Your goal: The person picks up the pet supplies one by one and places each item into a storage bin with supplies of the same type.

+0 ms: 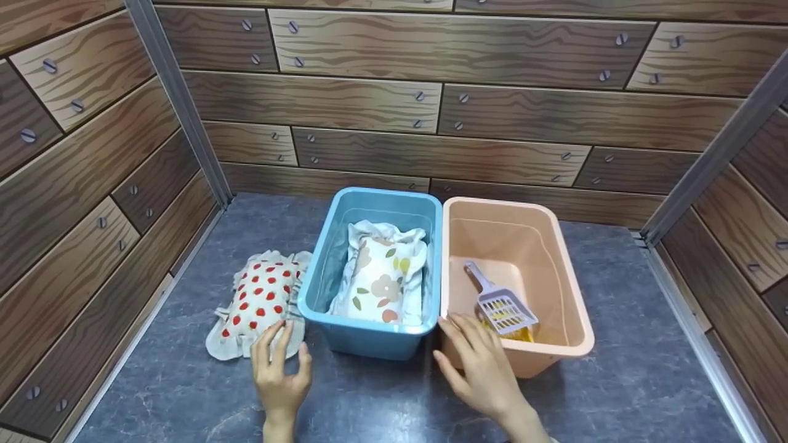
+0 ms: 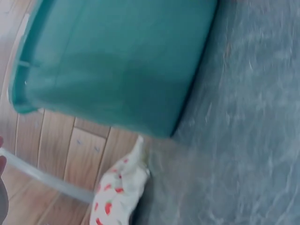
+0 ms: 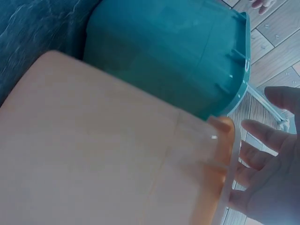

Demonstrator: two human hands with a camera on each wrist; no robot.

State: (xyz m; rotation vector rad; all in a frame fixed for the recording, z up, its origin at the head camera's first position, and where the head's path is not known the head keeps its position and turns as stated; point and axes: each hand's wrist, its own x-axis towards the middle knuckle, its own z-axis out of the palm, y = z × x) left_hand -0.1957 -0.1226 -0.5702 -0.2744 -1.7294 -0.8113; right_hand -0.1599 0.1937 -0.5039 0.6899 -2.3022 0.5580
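In the head view my left hand (image 1: 280, 378) is raised in front of a small ruffled pillow with red strawberries (image 1: 261, 295), its fingers spread and nothing between them. My right hand (image 1: 483, 369) is at the front rim of a peach bin (image 1: 575, 307), its fingertips right at the edge. Fingers loosely extended along that rim show in the right wrist view. Inside this bin lies a lilac slotted scoop (image 1: 502, 307), partly covering something yellow (image 1: 522, 334). A blue bin (image 1: 375, 335) stands against the peach one and holds a flower-print pillow (image 1: 385, 277).
Wood-plank-patterned walls (image 1: 363, 104) enclose the dark marbled floor (image 1: 184, 381) at the back and both sides. Metal strips (image 1: 695, 332) run along the side walls' lower edges. The strawberry pillow lies close to the blue bin's left side.
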